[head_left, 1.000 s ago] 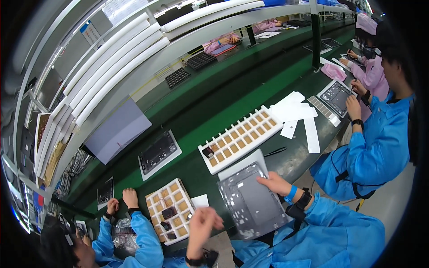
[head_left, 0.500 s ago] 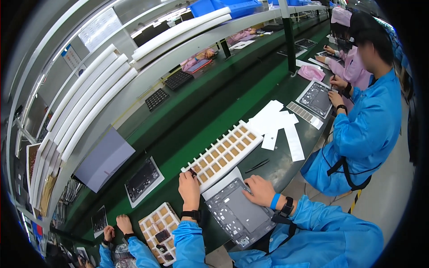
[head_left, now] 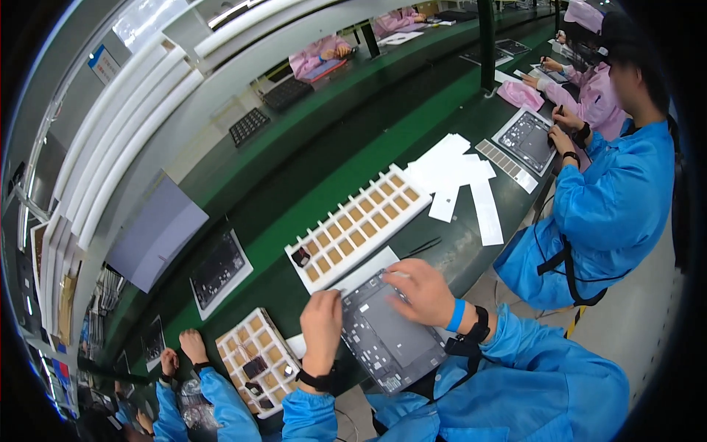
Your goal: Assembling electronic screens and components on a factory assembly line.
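A grey tablet housing (head_left: pixel 401 335) with small white patches lies at the table's near edge, partly on white paper. My left hand (head_left: pixel 321 324) is beside its upper left corner, fingers curled together; what they hold, if anything, is hidden. Over the housing's upper right part is my right hand (head_left: pixel 426 296), with thumb and forefinger apart and nothing visible between them. A long white compartment tray (head_left: pixel 361 254) with tan-bottomed cells stands just beyond the housing. In its nearest left cell sits a small dark part (head_left: pixel 300 256). Dark tweezers (head_left: pixel 421 245) lie right of the paper.
White paper strips (head_left: pixel 445 173) overlap beyond the tray. A second compartment tray (head_left: pixel 254 361) holds dark parts at the left, next to a co-worker's hands (head_left: pixel 193 346). Another housing (head_left: pixel 221 272) lies farther left. At the right a co-worker in blue (head_left: pixel 611 199) handles a similar housing.
My left hand has come back from the tray's near left cell to the housing's corner. My right hand has lifted from the housing's right edge toward its upper part. The view has shifted.
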Demonstrator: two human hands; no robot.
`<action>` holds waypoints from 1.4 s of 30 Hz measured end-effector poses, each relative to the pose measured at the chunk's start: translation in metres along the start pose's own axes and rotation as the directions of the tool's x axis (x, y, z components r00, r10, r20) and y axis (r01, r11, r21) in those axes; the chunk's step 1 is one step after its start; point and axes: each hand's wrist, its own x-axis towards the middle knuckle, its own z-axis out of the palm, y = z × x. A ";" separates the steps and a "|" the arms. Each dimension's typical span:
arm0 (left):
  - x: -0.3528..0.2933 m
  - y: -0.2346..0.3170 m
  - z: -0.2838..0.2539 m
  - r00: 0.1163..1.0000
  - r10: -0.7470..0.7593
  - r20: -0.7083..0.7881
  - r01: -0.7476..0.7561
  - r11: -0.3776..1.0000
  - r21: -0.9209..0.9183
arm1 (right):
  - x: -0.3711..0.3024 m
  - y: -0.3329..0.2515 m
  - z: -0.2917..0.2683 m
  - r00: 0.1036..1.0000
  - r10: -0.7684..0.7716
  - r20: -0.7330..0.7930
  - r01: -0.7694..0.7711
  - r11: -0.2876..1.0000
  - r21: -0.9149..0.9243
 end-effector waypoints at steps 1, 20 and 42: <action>-0.013 0.008 0.000 0.998 0.007 0.056 -0.001 0.996 -0.094 | 0.010 -0.010 0.000 0.985 -0.162 0.063 0.159 0.986 0.049; -0.075 -0.003 0.026 0.981 -0.195 0.007 0.194 0.980 0.045 | 0.028 0.034 0.108 0.756 -0.481 0.443 0.493 0.865 0.097; -0.073 0.001 0.021 0.987 -0.147 0.069 0.136 0.980 0.145 | 0.013 0.020 0.080 0.777 -0.360 0.516 0.420 0.908 0.000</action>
